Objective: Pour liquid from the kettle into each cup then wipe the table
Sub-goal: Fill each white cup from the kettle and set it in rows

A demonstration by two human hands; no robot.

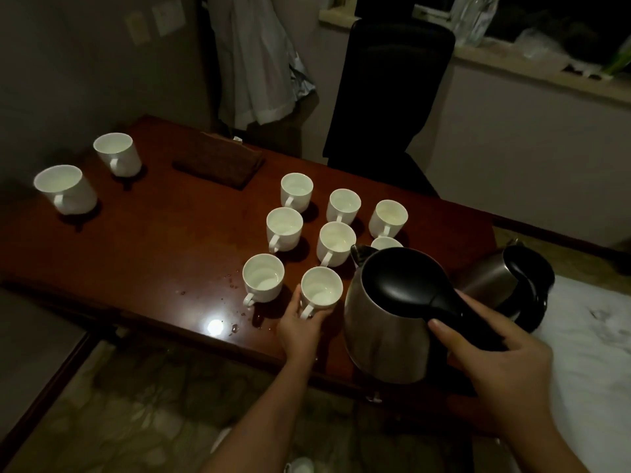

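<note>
A steel kettle (382, 332) with a black lid and handle hangs over the table's near right edge. My right hand (491, 356) grips its handle. My left hand (300, 327) wraps the base of the nearest white cup (321, 290), which holds pale liquid. Several more white cups (336, 242) stand in a cluster behind it; one is partly hidden by the kettle's spout. Two larger white cups (117, 153) stand apart at the far left. A folded brown cloth (218, 162) lies at the back of the dark wooden table (153, 240).
A second steel kettle (505, 281) on a black base stands at the right table end. Water drops (235, 285) lie near the front edge. A black chair (386, 97) stands behind the table. A window ledge (539, 73) runs along the right wall.
</note>
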